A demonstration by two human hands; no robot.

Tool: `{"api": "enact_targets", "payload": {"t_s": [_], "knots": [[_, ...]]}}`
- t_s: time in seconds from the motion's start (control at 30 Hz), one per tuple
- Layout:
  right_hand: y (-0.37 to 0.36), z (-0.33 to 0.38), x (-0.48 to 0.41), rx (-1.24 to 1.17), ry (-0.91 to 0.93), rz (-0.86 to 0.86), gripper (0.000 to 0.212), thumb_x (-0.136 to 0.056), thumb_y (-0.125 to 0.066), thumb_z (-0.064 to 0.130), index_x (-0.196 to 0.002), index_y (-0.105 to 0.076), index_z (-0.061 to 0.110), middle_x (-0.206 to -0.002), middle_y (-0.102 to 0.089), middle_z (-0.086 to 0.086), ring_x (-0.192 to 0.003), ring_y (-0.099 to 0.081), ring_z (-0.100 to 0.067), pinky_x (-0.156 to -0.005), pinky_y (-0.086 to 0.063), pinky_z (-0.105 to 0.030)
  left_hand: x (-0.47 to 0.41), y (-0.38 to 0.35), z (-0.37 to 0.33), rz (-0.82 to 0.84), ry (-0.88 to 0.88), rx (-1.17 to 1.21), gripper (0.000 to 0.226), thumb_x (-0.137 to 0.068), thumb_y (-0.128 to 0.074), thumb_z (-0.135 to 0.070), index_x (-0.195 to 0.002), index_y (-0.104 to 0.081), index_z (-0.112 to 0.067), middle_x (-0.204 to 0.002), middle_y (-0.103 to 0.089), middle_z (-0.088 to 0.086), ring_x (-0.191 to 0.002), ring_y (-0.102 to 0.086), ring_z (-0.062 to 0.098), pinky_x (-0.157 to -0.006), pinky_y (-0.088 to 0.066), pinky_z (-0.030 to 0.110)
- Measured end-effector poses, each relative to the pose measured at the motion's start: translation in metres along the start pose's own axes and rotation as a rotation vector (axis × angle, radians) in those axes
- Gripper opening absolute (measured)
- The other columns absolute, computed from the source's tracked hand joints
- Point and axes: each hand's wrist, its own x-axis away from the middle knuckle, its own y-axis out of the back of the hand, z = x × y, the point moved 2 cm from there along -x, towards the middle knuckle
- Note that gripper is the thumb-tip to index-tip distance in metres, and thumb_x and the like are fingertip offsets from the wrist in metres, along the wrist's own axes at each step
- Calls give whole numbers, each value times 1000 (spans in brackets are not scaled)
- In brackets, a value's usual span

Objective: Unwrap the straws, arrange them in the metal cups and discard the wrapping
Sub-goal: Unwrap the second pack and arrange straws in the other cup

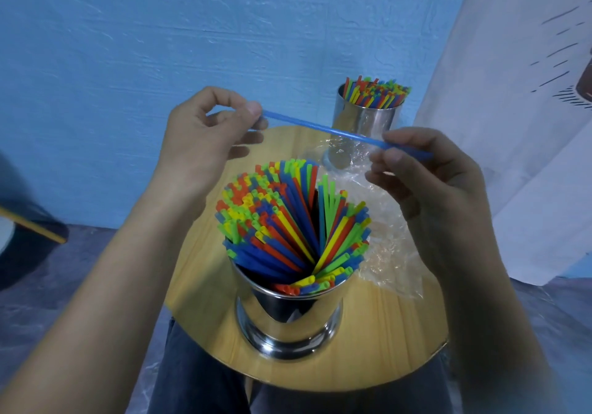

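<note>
A single blue straw [323,129] stretches level between both hands above the table. My left hand [205,138] pinches its left end; my right hand [429,176] pinches it near the right end. Below them a near metal cup [288,320] stands packed with red, yellow, green and blue straws [288,221]. A second metal cup [365,119], also full of coloured straws, stands at the far edge. Crumpled clear plastic wrapping [384,253] lies on the table to the right of the near cup, partly under my right hand.
The cups stand on a small round wooden table [384,343] over my lap. A blue wall rises behind, a white cloth [519,125] hangs at the right, and a dark object with a yellow edge [28,224] sits at the left.
</note>
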Motion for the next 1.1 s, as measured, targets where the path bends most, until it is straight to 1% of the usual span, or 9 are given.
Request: {"api": "enact_targets", "payload": {"t_s": [0.13, 0.27, 0.43, 0.57, 0.67, 0.73, 0.83, 0.97, 1.1], "knots": [[3, 9, -2, -93, 108, -130, 9, -95, -63, 16, -98, -72, 17, -86, -71, -5, -83, -67, -16, -84, -57, -34, 4, -3, 3, 211, 46, -115, 10, -97, -66, -29, -93, -65, -20, -92, -79, -5, -91, -75, 12, -89, -55, 36], [10, 22, -2, -71, 192, -269, 16, -108, -49, 15, -95, -58, 16, -87, -74, 0, -77, -70, -17, -78, -57, -33, 10, -4, 1, 482, 81, -104, 21, -93, -64, -34, -112, -69, -25, -118, -76, 0, -107, -74, 23, -97, -55, 41], [6, 34, 2, 158, 259, -219, 14, -109, -45, 16, -97, -52, 18, -79, -72, 3, -73, -71, -19, -73, -59, -35, 12, -8, 1, 712, 87, -226, 38, -90, -73, -29, -127, -66, -30, -123, -73, -4, -108, -73, 16, -93, -59, 37], [-10, 29, 5, 397, 205, -22, 8, -104, -55, 8, -109, -55, 15, -80, -73, -9, -74, -72, -22, -72, -60, -34, 10, -14, -2, 696, 40, -374, 28, -92, -75, -27, -119, -71, -34, -111, -76, -9, -99, -75, 12, -92, -60, 43], [-18, 22, 9, 490, 199, 3, 29, -98, -67, 10, -119, -51, 22, -82, -75, -5, -76, -74, -18, -75, -60, -30, 10, -16, -3, 638, 24, -428, 18, -94, -70, -25, -111, -74, -31, -102, -78, -7, -92, -76, 13, -92, -59, 46], [-20, 21, 9, 515, 200, 10, 26, -96, -70, 14, -116, -55, 24, -80, -75, -3, -78, -75, -18, -78, -61, -37, 11, -16, -3, 615, 9, -475, 14, -93, -72, -31, -107, -75, -30, -98, -79, -5, -89, -75, 14, -91, -59, 47], [-16, 19, 7, 635, 197, 86, 6, -98, -69, 24, -103, -72, 23, -87, -77, 5, -87, -74, -15, -80, -61, -40, 14, -18, -3, 573, -3, -504, 22, -85, -68, -43, -102, -75, -30, -92, -78, 3, -87, -75, 22, -86, -59, 49], [-13, 13, 6, 758, 27, 272, 23, -97, -62, 50, -100, -76, 32, -96, -76, 15, -96, -72, -6, -81, -60, -37, 19, -21, -5, 516, -23, -612, 27, -82, -56, -48, -98, -71, -33, -92, -76, -5, -88, -73, 17, -85, -58, 46], [-8, 7, 7, 809, -66, 291, 36, -83, -65, 63, -114, -66, 43, -112, -69, 21, -107, -65, 1, -86, -60, -36, 22, -23, -15, 638, 42, -680, 32, -79, -57, -51, -108, -68, -41, -105, -74, -12, -96, -72, 11, -89, -59, 43]]}}
